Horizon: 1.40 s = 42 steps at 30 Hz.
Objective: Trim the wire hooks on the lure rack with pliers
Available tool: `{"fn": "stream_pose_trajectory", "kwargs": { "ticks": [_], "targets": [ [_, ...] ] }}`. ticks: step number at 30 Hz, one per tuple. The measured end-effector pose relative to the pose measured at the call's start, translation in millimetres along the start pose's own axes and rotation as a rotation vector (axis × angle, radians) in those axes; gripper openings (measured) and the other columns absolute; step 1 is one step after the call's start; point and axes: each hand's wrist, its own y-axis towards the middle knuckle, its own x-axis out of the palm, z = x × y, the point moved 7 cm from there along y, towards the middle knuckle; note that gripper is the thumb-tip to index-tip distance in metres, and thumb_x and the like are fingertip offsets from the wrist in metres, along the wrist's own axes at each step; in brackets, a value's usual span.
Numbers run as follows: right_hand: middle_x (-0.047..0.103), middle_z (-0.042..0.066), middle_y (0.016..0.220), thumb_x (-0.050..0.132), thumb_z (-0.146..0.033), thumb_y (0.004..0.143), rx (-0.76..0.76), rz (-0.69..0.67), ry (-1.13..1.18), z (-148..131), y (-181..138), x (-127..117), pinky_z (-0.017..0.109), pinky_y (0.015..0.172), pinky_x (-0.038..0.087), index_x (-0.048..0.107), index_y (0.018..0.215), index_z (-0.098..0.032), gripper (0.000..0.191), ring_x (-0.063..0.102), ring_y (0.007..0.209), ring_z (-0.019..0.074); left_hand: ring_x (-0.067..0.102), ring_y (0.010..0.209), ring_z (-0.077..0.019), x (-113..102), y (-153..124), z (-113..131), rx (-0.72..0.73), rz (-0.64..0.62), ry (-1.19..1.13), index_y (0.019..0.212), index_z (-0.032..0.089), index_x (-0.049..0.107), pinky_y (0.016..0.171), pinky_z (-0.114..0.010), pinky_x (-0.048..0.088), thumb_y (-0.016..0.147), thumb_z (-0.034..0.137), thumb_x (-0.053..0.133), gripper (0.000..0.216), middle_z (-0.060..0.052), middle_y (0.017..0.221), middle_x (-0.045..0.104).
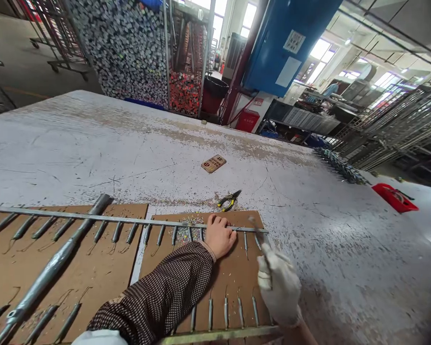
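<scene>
My left hand [220, 235] is bare and curls its fingers over a long, thin metal bar [118, 219], pressing it down near its right end. Short grey rods with bent wire hooks [160, 235] hang off the bar in a row. White-gloved, my right hand [280, 282] is closed around a slim tool [266, 254]. Motion blurs the tool's tip, close to the bar's right end, so its kind is unclear. Brown boards [233, 273] lie beneath. A second bar [222, 335] with similar hooked rods [226, 311] runs along the bottom.
A thick grey metal pipe [57, 261] crosses the left board under the long bar. Beyond the boards lie yellow-black pliers [230, 200] and a phone-like case [214, 164]. A red dustpan-like tray [395, 197] and a tinsel-like strip [341, 165] are at the right of the worktable [93, 139].
</scene>
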Motion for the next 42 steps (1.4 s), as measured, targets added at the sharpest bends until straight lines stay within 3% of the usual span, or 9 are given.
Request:
{"fn": "stream_pose_trajectory", "kwargs": {
  "ticks": [3,8,13,18,23,28,33,38,42],
  "targets": [
    [0.064,-0.001,0.067,0.047,-0.012,0.094,0.004,-0.126,-0.065,3,-3,13,0.029,0.065,0.046,0.055,0.139,-0.019,0.047,0.056,0.058,0.0162,0.052,0.095,-0.0223,0,0,0,0.0,-0.008,-0.009,0.075,0.025,0.078,0.107,-0.05,0.027,0.093,0.036,0.059,0.029,-0.004,0.091,0.068],
    [0.072,0.008,0.101,0.057,-0.015,0.095,0.043,0.08,0.011,4,1,-3,0.036,0.088,0.05,0.043,0.15,-0.021,0.058,0.065,0.093,0.0224,0.052,0.095,-0.022,0,0,0,0.004,0.0,-0.011,0.075,0.025,0.078,0.107,-0.05,0.027,0.094,0.035,0.059,0.029,-0.004,0.091,0.067],
    [0.057,-0.002,0.059,0.045,-0.017,0.099,-0.011,-0.122,-0.113,2,3,13,0.028,0.061,0.042,0.06,0.133,-0.018,0.038,0.053,0.057,0.0156,0.052,0.095,-0.0224,1,0,0,0.004,-0.012,-0.002,0.076,0.024,0.078,0.107,-0.051,0.027,0.094,0.037,0.059,0.029,-0.004,0.091,0.068],
    [0.07,0.005,0.086,0.056,-0.016,0.096,0.029,0.051,0.053,3,3,-5,0.034,0.085,0.049,0.044,0.149,-0.018,0.054,0.063,0.082,0.0196,0.052,0.095,-0.0222,-1,1,0,0.007,-0.005,0.0,0.077,0.025,0.079,0.107,-0.05,0.027,0.094,0.036,0.058,0.029,-0.005,0.092,0.068],
    [0.055,-0.003,0.059,0.047,-0.014,0.097,-0.041,-0.155,-0.116,0,1,14,0.03,0.067,0.043,0.059,0.134,-0.018,0.039,0.052,0.058,0.0156,0.052,0.095,-0.0222,1,0,-1,0.002,-0.009,0.001,0.076,0.025,0.078,0.106,-0.051,0.027,0.094,0.037,0.06,0.028,-0.005,0.091,0.067],
    [0.068,0.002,0.08,0.053,-0.013,0.094,-0.027,0.032,0.014,0,5,-5,0.038,0.09,0.048,0.042,0.151,-0.016,0.058,0.062,0.076,0.0185,0.052,0.096,-0.0222,2,0,-1,0.007,0.004,0.003,0.077,0.025,0.078,0.107,-0.05,0.027,0.094,0.038,0.059,0.029,-0.004,0.091,0.068],
    [0.058,-0.002,0.061,0.045,-0.011,0.095,-0.054,-0.149,-0.143,0,7,13,0.031,0.066,0.043,0.056,0.138,-0.018,0.045,0.054,0.058,0.0169,0.053,0.096,-0.0224,3,0,-1,0.006,0.0,0.002,0.077,0.024,0.078,0.107,-0.051,0.027,0.094,0.037,0.059,0.028,-0.004,0.092,0.069],
    [0.071,0.005,0.088,0.054,-0.018,0.097,-0.008,0.046,-0.041,3,5,-3,0.036,0.087,0.048,0.041,0.152,-0.019,0.056,0.063,0.08,0.0199,0.053,0.096,-0.0225,4,0,-1,0.007,0.01,0.005,0.076,0.024,0.077,0.108,-0.05,0.026,0.094,0.038,0.06,0.029,-0.004,0.092,0.069],
    [0.057,-0.003,0.059,0.048,-0.015,0.096,-0.052,-0.146,-0.12,2,2,12,0.03,0.069,0.044,0.058,0.137,-0.018,0.042,0.052,0.056,0.015,0.053,0.095,-0.0223,5,0,-2,0.01,0.018,0.008,0.075,0.024,0.077,0.107,-0.051,0.026,0.094,0.038,0.061,0.028,-0.004,0.091,0.068]
  ]
}}
